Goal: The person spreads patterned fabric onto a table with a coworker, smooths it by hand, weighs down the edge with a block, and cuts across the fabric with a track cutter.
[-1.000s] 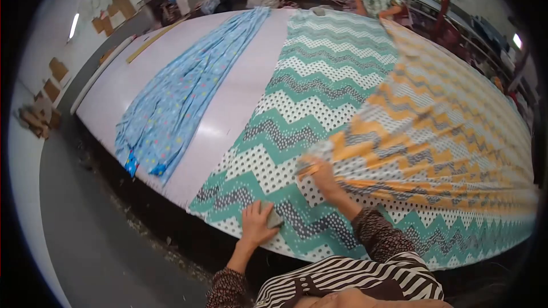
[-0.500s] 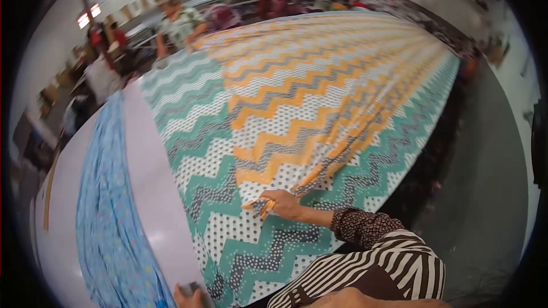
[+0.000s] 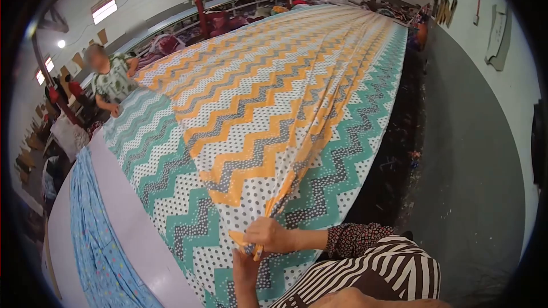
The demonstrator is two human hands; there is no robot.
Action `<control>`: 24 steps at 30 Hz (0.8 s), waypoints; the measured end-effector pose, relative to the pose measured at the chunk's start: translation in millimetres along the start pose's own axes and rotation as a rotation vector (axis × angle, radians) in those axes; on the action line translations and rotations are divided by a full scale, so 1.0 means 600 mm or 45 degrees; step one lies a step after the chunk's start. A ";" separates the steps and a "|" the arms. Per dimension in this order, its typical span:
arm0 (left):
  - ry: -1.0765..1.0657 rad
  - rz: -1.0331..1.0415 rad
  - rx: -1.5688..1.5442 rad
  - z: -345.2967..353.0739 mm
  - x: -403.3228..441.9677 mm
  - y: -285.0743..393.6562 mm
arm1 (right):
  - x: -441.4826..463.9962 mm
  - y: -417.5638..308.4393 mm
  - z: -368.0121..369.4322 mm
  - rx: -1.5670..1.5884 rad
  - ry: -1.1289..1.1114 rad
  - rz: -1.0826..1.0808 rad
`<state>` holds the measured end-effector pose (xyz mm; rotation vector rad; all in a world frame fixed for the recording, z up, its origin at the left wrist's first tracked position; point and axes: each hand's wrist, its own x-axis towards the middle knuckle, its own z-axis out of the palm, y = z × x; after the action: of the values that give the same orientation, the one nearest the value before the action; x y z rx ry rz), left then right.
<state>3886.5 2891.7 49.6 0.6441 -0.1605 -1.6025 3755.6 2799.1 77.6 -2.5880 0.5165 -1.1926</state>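
1. Left hand point(image 3: 245, 269) moves from the near left part of the bench point(image 3: 128, 211) to just below the right hand point(image 3: 268, 235); the view swings right, placing the co-worker point(image 3: 114, 80) at its left.
2. Right hand: fingers are closed firmly on the gathered near corner of the orange cloth point(image 3: 240, 120). A short end projects past the grip.
3. Left hand: fingers are at the gathered end and partly hidden. Opening and hold cannot be told.
4. Position: the orange cloth lies over the green cloth point(image 3: 154, 177) on the bench. Long folds run from the right hand toward the far end. Green shows on both sides.
5. Step in hand (judged): spreading the orange cloth over the green cloth.
6. Next move (judged): calls for opening out the gathered corner and easing the folds, without dragging the green cloth.
7. Markings: no brand, label or writing is readable.
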 end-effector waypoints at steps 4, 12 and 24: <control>0.058 -0.078 0.144 0.017 0.098 -0.045 | -0.071 0.007 -0.044 0.157 -0.032 -0.011; 0.276 0.524 0.299 0.165 0.006 -0.057 | -0.200 0.229 -0.261 1.325 -0.232 1.333; 0.404 0.458 0.365 0.163 0.056 -0.057 | -0.076 0.420 -0.461 1.530 1.041 1.060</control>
<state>3808.7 2838.9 104.6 1.0205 -0.2576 -1.1243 3461.8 2569.2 131.3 -0.7176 0.6212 -1.4687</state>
